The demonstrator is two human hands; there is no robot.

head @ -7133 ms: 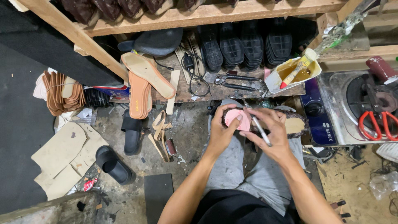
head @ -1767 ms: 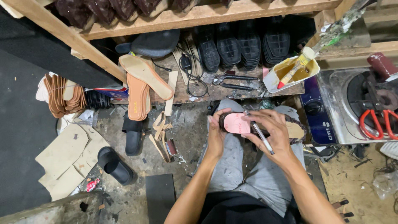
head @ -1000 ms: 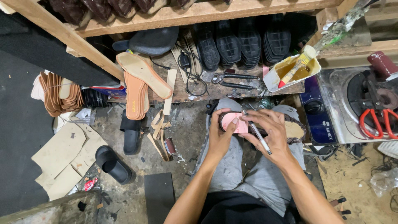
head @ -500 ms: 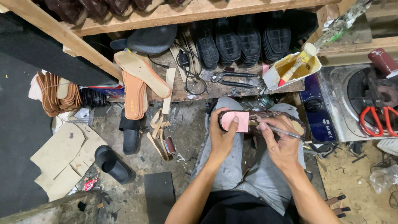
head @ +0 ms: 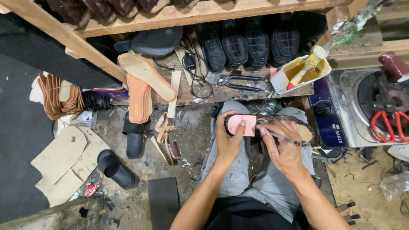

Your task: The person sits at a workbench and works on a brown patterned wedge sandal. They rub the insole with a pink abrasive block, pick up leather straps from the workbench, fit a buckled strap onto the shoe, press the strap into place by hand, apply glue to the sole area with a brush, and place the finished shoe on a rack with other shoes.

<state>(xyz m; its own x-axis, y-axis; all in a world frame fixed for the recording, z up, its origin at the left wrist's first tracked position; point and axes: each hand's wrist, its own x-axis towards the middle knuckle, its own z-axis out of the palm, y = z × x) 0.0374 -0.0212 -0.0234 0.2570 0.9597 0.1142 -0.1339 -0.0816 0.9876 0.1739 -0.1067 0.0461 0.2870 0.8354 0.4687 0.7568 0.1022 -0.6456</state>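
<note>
Head view: my left hand clamps the dark sandal sole with its pink rectangular patch across my knees, thumb pressed on the pink. My right hand pinches a thin grey pen-like tool at the patch's edge. Metal pincers lie on the wooden bench beyond, beside the glue-stained white tub

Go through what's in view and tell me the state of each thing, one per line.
Left hand: pressing the pink piece onto the sandal.
Right hand: holding a thin tool against the sandal.
Sandal: lying across the lap.
Glue box: open, brush standing in it.
Scissors: lying closed on the bench.
Tan insoles: stacked, overhanging the bench edge.
</note>
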